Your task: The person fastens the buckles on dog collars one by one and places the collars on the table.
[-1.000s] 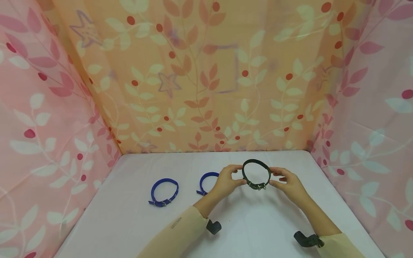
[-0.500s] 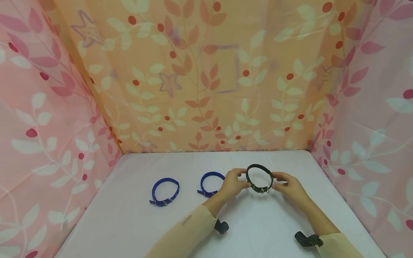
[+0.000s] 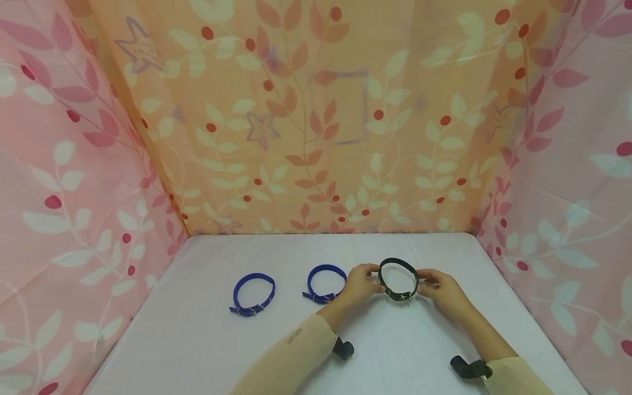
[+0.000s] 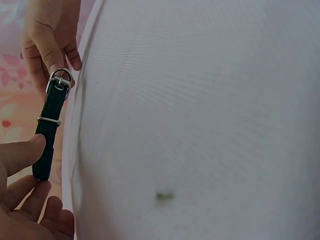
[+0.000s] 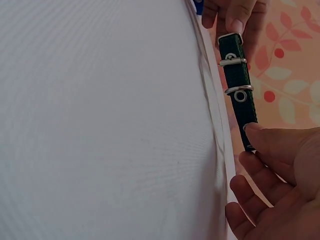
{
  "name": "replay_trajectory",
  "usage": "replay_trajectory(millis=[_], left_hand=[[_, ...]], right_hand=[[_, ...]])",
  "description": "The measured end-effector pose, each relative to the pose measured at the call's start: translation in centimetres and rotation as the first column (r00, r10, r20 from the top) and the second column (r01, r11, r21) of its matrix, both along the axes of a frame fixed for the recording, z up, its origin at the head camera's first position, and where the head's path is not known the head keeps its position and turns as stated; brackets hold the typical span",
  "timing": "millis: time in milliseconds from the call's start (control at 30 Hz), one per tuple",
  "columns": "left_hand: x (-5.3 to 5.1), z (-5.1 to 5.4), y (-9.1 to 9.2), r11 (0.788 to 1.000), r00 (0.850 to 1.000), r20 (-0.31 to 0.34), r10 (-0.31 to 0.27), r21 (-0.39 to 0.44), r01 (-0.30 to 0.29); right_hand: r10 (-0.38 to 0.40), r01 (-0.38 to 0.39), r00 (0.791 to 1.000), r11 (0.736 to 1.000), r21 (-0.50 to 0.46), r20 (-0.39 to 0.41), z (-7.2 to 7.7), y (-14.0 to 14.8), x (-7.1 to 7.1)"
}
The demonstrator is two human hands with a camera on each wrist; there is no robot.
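Observation:
A dark green buckled collar [image 3: 399, 297], closed into a loop, is held between both hands over the right half of the white table. My left hand [image 3: 361, 284] pinches its left side between thumb and fingers. On the opposite side my right hand [image 3: 444, 291] pinches it the same way. The collar's silver buckle [image 4: 60, 82] and metal rings face the wrist cameras, and an eyelet [image 5: 240, 96] shows in the right wrist view. Just left of my left hand lies a blue collar [image 3: 321, 299], its right edge close to that hand.
Another blue collar [image 3: 253, 310], also looped, lies farther left on the white table [image 3: 197, 351]. Patterned curtains [image 3: 306, 126] enclose the table at the back and both sides. A dark wrist-camera mount [image 3: 469, 367] sits at the right sleeve, with a similar one on the left.
Both hands have lowered the green collar toward the table and shifted it slightly right. More of the nearer blue collar shows now, and the view has tilted a little.

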State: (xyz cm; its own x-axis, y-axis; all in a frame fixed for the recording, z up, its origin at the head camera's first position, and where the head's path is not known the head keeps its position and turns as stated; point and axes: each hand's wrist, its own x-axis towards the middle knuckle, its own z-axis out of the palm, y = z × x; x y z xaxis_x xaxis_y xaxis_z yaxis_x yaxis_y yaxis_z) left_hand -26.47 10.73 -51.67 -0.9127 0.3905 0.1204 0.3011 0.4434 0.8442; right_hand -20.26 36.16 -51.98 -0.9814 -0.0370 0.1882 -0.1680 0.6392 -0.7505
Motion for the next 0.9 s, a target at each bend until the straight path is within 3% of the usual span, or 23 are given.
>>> replay_trajectory(millis=[200,367,900], left_hand=[[-0.1,-1.4,0.1,1.0,1.0,0.025,0.018,-0.021,-0.018],[0.1,-1.9,0.2,0.999,0.998,0.058,0.031,-0.038,-0.028],[-0.2,-1.3,0.7,0.993,0.994,0.069,0.08,-0.094,-0.074]], right_hand=[[-0.017,0.016,1.0,0.999,0.049,0.013,-0.6,0.0,-0.2],[-0.035,0.033,0.999,0.996,0.088,0.021,-1.4,0.0,-0.1],[-0.023,0.021,1.0,0.992,0.121,0.014,-1.0,-0.3,-0.6]])
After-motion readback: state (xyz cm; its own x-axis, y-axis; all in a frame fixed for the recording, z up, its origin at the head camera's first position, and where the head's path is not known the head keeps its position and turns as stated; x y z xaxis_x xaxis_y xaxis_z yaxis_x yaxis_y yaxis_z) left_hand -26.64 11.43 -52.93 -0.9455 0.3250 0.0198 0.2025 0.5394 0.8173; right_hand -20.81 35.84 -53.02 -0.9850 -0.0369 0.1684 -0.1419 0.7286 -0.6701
